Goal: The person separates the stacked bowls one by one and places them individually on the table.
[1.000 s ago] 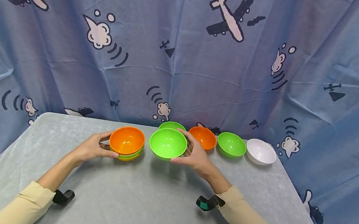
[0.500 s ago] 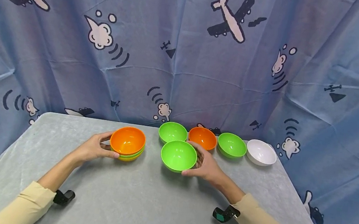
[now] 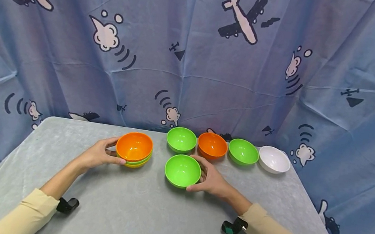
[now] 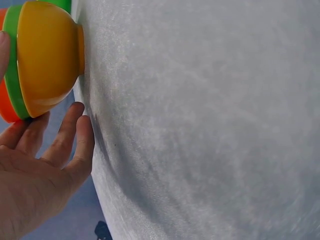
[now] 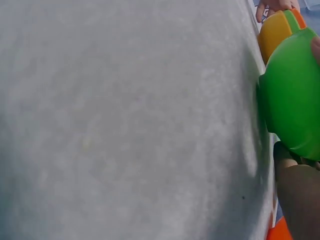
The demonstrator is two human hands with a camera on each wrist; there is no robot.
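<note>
My left hand (image 3: pixel 103 155) grips a stack of nested bowls by its left side, thumb at the front and fingers behind. On top of that stack is an orange bowl (image 3: pixel 134 146); under it come a green bowl (image 4: pixel 17 65) and a yellow bowl (image 4: pixel 50 57) at the bottom. To the right, my right hand (image 3: pixel 212 180) holds a green bowl (image 3: pixel 182 171) by its right side, between thumb and fingers. In the right wrist view this bowl's base is right at the tabletop, and the stack shows beyond it.
Along the table's back edge stands a row: a green bowl (image 3: pixel 181 139), an orange bowl (image 3: pixel 212 145), another green bowl (image 3: pixel 243 152) and a white bowl (image 3: pixel 274 160). A grey cloth covers the table (image 3: pixel 116 211). Behind it hangs a blue curtain (image 3: pixel 147 47) with airplane prints.
My right hand has carried the green bowl away from beside the stack, rightward, toward me and down to the tabletop. The left hand and its stack have stayed in place.
</note>
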